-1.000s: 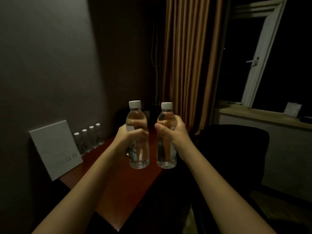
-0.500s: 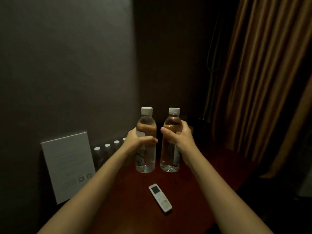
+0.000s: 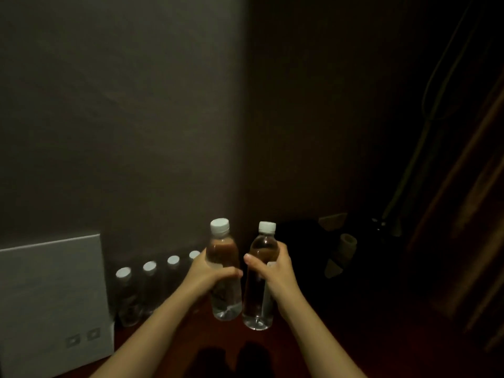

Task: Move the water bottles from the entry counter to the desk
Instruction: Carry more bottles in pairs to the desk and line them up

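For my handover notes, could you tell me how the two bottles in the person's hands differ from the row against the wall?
The two held bottles are lifted above the desk, one gripped in the left hand and one in the right hand; the row of bottles stands untouched by the wall. All have white caps and stand upright.

Two clear plastic water bottles with white caps (image 3: 225, 271) (image 3: 261, 279) are upright, side by side, above the reddish-brown wooden desk (image 3: 341, 347).
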The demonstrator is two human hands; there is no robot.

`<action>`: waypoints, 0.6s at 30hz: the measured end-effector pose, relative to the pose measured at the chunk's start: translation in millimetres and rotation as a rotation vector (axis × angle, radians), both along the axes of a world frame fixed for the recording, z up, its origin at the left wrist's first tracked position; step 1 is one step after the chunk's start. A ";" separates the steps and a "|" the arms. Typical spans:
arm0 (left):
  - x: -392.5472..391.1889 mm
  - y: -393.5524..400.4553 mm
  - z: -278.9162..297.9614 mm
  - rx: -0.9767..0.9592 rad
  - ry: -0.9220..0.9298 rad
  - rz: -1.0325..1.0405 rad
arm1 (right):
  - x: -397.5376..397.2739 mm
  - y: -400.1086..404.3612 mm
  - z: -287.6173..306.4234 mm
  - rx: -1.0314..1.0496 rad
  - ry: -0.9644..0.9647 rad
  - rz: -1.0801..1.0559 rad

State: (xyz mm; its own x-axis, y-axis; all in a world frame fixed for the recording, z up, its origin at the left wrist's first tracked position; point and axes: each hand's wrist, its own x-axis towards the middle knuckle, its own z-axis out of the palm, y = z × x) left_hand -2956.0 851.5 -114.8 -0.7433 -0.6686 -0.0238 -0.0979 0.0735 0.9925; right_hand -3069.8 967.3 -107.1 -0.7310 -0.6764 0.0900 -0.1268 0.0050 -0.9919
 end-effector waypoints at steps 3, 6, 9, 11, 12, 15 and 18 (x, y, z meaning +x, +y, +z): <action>-30.3 -22.2 -30.2 0.036 -0.036 0.058 | -31.0 -27.4 -28.7 0.036 -0.003 0.039; -51.8 -34.0 -55.6 0.049 -0.066 0.127 | -54.3 -46.6 -58.6 0.063 -0.021 0.041; -67.9 -40.3 -76.2 0.052 -0.086 0.208 | -69.6 -65.8 -88.4 0.085 -0.036 0.056; -75.9 -43.6 -89.3 0.065 -0.061 0.282 | -75.9 -76.0 -106.6 0.098 -0.032 0.076; -79.8 -45.6 -95.5 0.071 -0.055 0.309 | -79.2 -80.9 -115.4 0.112 -0.028 0.093; -89.9 -51.4 -114.5 0.116 -0.047 0.373 | -90.4 -94.0 -137.7 0.124 -0.037 0.128; -99.6 -54.3 -131.9 0.143 -0.054 0.458 | -98.6 -104.0 -151.9 0.138 -0.029 0.153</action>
State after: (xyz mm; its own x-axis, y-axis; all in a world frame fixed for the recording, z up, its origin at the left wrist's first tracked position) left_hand -3055.7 797.2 -246.7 -0.3680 -0.9143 -0.1693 -0.1396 -0.1257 0.9822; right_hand -3168.4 863.3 -259.0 -0.6194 -0.7844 -0.0308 -0.1077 0.1238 -0.9864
